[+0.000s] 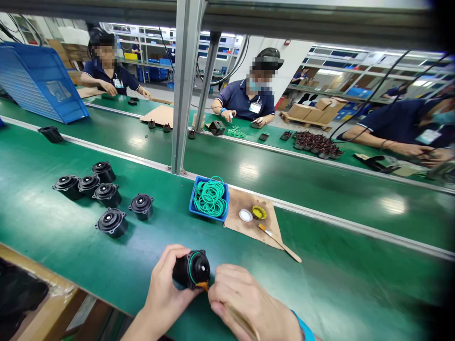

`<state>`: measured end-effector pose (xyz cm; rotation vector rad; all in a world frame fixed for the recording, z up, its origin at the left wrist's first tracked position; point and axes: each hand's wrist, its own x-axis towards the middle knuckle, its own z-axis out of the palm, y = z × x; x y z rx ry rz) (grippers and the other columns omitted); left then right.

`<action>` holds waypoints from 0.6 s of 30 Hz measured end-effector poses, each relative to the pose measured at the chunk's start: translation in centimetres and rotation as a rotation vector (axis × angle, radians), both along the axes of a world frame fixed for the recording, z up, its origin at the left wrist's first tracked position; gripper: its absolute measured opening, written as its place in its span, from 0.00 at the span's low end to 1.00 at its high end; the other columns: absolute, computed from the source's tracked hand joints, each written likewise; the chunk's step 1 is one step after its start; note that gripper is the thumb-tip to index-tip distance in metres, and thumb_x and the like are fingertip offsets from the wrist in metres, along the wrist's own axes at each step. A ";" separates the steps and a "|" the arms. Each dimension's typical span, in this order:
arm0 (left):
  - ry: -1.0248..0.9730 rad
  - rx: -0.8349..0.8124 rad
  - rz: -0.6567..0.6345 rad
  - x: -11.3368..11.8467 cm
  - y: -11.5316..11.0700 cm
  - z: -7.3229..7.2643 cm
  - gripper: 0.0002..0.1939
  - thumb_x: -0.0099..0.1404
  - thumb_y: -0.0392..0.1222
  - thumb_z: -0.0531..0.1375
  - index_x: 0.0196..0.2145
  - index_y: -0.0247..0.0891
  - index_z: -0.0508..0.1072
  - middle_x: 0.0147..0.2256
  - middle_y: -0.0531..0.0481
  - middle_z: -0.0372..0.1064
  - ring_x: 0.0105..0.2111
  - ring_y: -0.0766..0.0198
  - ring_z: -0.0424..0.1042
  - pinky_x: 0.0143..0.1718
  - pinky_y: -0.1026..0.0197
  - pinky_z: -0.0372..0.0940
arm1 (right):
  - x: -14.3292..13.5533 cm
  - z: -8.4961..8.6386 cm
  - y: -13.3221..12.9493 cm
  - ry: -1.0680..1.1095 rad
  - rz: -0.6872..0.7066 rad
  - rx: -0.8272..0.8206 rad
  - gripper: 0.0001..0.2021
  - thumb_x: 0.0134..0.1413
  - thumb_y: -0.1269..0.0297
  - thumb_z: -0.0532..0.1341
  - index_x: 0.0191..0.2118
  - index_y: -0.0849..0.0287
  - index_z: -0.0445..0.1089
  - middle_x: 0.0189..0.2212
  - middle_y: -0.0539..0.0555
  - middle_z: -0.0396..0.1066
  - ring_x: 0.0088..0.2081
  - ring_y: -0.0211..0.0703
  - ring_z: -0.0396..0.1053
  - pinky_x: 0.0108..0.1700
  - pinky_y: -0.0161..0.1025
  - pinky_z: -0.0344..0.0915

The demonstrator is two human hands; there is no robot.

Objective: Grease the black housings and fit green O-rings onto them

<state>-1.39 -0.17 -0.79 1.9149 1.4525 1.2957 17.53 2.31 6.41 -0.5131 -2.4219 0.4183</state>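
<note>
My left hand (167, 289) is wrapped round a black round housing (183, 271), tilted so its stepped end faces right. A green ring (192, 267) lies around that end. In my closed right hand (245, 298) is a brush; its orange bristles (202, 285) touch the lower rim of the housing, and its wooden handle (241, 322) shows below the fingers. A blue bin (208, 217) of green rings (210, 196) stands beyond my hands. Beside it, a stained cardboard sheet (245, 232) carries a white lid (245, 215), a yellow-rimmed pot (259, 212) and a second brush (284, 246).
Several black housings (111, 222) stand at the left on the green table (71, 246). One more (50, 134) lies near the metal rail. A metal post (179, 94) rises ahead. Across the line, people work beside a blue crate (46, 85) and a heap of dark parts (316, 144).
</note>
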 end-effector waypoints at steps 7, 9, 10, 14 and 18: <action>-0.024 -0.071 0.049 -0.1 0.1 0.7 0.35 0.37 0.30 0.75 0.42 0.41 0.67 0.39 0.52 0.71 0.40 0.57 0.76 0.41 0.59 0.72 | 2.3 -0.9 -0.1 0.261 -0.231 -0.227 0.13 0.73 0.61 0.45 0.41 0.55 0.65 0.23 0.48 0.67 0.25 0.38 0.64 0.29 0.35 0.61; 0.000 -0.043 0.067 -0.1 0.0 0.8 0.32 0.39 0.31 0.74 0.41 0.41 0.66 0.39 0.51 0.70 0.39 0.57 0.76 0.38 0.60 0.72 | 2.5 -1.2 -0.2 0.385 -0.369 -0.378 0.12 0.73 0.62 0.46 0.44 0.52 0.65 0.25 0.47 0.70 0.27 0.37 0.67 0.31 0.33 0.63; 0.024 -0.011 0.079 -0.1 -0.1 0.7 0.30 0.42 0.33 0.74 0.41 0.41 0.66 0.39 0.50 0.70 0.38 0.58 0.75 0.37 0.60 0.72 | 2.3 -1.3 -0.2 0.400 -0.421 -0.438 0.12 0.73 0.63 0.46 0.44 0.52 0.65 0.28 0.48 0.72 0.29 0.37 0.69 0.33 0.33 0.65; 0.236 0.271 0.099 -0.2 -0.4 -0.1 0.17 0.58 0.40 0.65 0.44 0.38 0.67 0.39 0.45 0.67 0.37 0.57 0.72 0.36 0.58 0.70 | 0.9 -1.2 -0.3 0.283 -0.449 -0.564 0.14 0.60 0.52 0.62 0.37 0.53 0.60 0.42 0.55 0.73 0.46 0.46 0.72 0.45 0.39 0.67; 0.440 0.586 0.031 1.0 -0.1 -0.5 0.10 0.66 0.37 0.58 0.45 0.35 0.70 0.41 0.41 0.67 0.39 0.55 0.69 0.41 0.53 0.66 | 0.0 -1.2 -0.6 0.227 -0.450 -0.599 0.31 0.35 0.49 0.74 0.36 0.52 0.53 0.42 0.53 0.71 0.40 0.47 0.71 0.41 0.39 0.66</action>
